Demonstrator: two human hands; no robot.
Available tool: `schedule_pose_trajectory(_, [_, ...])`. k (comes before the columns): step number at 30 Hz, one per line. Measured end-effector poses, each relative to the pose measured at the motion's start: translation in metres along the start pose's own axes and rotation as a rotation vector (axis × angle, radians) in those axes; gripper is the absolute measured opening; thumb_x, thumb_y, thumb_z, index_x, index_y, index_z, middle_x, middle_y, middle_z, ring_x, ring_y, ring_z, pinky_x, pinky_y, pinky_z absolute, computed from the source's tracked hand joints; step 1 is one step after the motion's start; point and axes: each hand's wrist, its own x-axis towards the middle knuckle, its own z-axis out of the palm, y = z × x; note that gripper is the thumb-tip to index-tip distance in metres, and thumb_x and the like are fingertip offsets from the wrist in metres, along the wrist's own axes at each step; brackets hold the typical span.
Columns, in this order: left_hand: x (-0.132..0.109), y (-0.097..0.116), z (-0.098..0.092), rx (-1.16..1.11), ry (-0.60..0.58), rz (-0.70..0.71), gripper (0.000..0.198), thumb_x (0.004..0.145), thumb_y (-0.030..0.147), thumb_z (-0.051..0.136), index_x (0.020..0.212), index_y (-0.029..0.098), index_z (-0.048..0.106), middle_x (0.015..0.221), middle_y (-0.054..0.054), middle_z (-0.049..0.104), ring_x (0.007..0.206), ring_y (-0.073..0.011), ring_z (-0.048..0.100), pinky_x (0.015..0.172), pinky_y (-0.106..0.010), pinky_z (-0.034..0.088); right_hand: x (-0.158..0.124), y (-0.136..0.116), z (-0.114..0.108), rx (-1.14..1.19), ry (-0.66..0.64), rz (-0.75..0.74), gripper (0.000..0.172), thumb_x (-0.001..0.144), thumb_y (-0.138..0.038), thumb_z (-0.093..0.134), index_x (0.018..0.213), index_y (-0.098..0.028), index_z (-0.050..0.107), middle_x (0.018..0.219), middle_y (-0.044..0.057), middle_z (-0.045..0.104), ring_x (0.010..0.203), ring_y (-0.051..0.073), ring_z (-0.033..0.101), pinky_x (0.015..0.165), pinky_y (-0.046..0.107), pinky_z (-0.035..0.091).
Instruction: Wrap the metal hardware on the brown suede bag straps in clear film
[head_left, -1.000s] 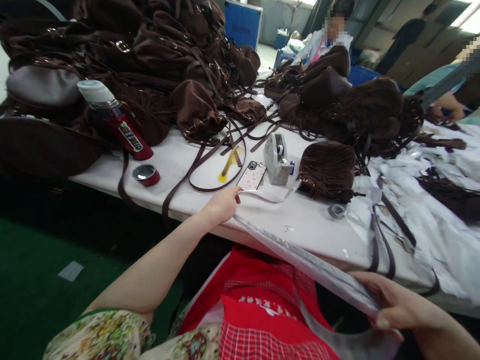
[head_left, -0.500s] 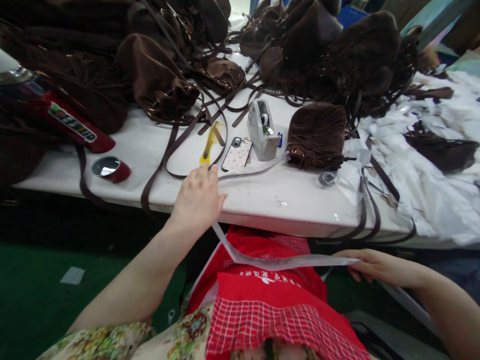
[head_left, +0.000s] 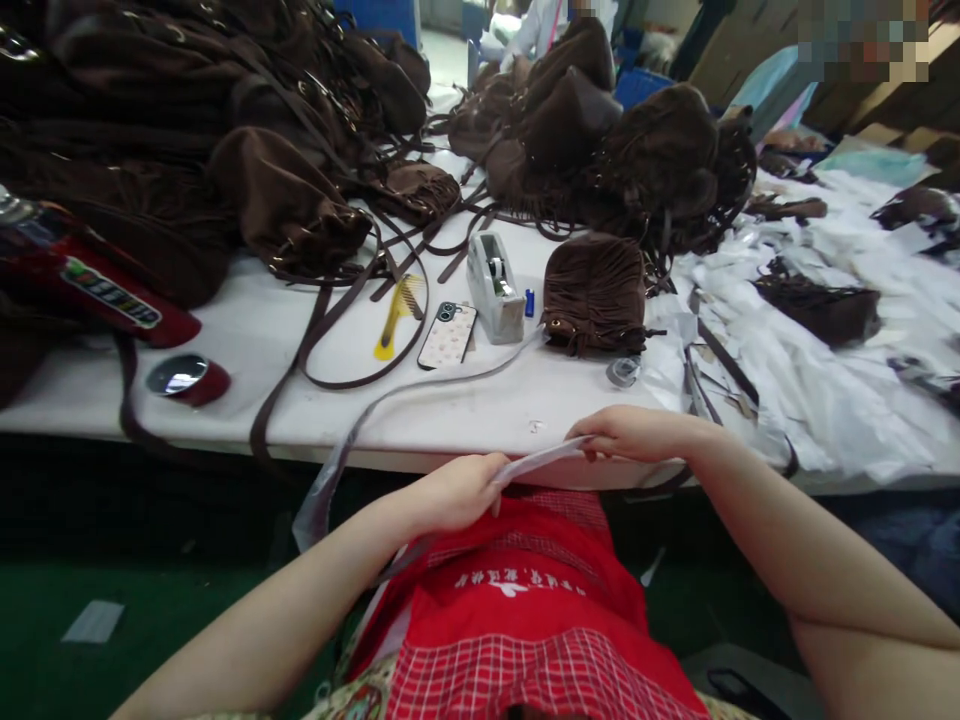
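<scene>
Both hands grip a clear plastic bag [head_left: 536,460] at the near edge of the white table [head_left: 465,410], above my red apron. My left hand [head_left: 457,492] pinches its left part with fingers closed. My right hand [head_left: 637,432] holds its right end, fingers curled on it. A long loose tail of the plastic [head_left: 360,425] runs left over the table edge and hangs down. A small brown fringed bag [head_left: 596,292] lies just beyond my right hand.
On the table are a grey tape dispenser [head_left: 495,288], a phone [head_left: 447,335], a yellow comb [head_left: 397,312], a red bottle [head_left: 97,290] and its cap [head_left: 187,378]. Brown bags [head_left: 300,190] are piled at the back. White wrapping [head_left: 817,370] covers the right. A person sits far behind.
My left hand left the table top and came down to the plastic near my apron. My right hand rose from my lap to the table edge, so both hands now hold the bag close together.
</scene>
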Motion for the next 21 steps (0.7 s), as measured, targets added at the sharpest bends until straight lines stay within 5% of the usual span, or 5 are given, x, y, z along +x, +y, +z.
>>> schedule_pose_trajectory(6, [0.018, 0.01, 0.009, 0.092, 0.107, 0.008, 0.033, 0.091, 0.038, 0.042, 0.109, 0.018, 0.059, 0.104, -0.011, 0.069, 0.091, -0.0242, 0.065, 0.08, -0.032, 0.048, 0.028, -0.008, 0.004, 0.071, -0.216, -0.069, 0.027, 0.086, -0.035, 0.049, 0.083, -0.021, 0.072, 0.072, 0.0, 0.07, 0.061, 0.014, 0.059, 0.061, 0.024, 0.045])
schedule_pose_trajectory(10, [0.036, 0.011, 0.015, 0.173, 0.21, -0.117, 0.033, 0.094, 0.028, 0.029, 0.109, 0.016, 0.056, 0.096, -0.013, 0.07, 0.087, -0.0246, 0.067, 0.076, -0.033, 0.049, 0.026, -0.01, 0.005, -0.119, 0.377, -0.084, 0.027, 0.082, -0.039, 0.058, 0.097, -0.021, 0.071, 0.089, 0.005, 0.072, 0.082, 0.02, 0.064, 0.074, 0.03, 0.048])
schedule_pose_trajectory(13, [0.041, 0.007, 0.012, 0.227, 0.255, -0.188, 0.03, 0.091, 0.022, 0.031, 0.107, 0.014, 0.055, 0.092, -0.015, 0.07, 0.085, -0.0258, 0.068, 0.073, -0.034, 0.05, 0.014, 0.002, 0.002, -0.087, 0.815, 0.144, 0.04, 0.088, -0.051, 0.047, 0.089, -0.018, 0.071, 0.08, 0.008, 0.072, 0.072, 0.021, 0.065, 0.066, 0.031, 0.048])
schedule_pose_trajectory(18, [0.044, 0.011, 0.016, 0.264, 0.217, -0.143, 0.031, 0.09, 0.021, 0.032, 0.11, 0.013, 0.055, 0.092, -0.016, 0.07, 0.085, -0.0278, 0.068, 0.072, -0.035, 0.052, 0.021, 0.024, 0.014, 0.031, 0.559, 0.441, 0.062, 0.089, -0.063, 0.031, 0.065, -0.018, 0.066, 0.049, 0.005, 0.062, 0.041, 0.015, 0.054, 0.049, 0.029, 0.04])
schedule_pose_trajectory(21, [0.048, 0.017, 0.02, 0.307, 0.172, -0.069, 0.034, 0.088, 0.018, 0.034, 0.115, 0.012, 0.055, 0.095, -0.017, 0.069, 0.087, -0.029, 0.068, 0.072, -0.037, 0.052, 0.04, 0.035, 0.021, -0.11, 0.673, 0.427, 0.046, 0.089, -0.05, 0.039, 0.066, -0.019, 0.063, 0.051, 0.003, 0.061, 0.048, 0.016, 0.056, 0.053, 0.028, 0.038])
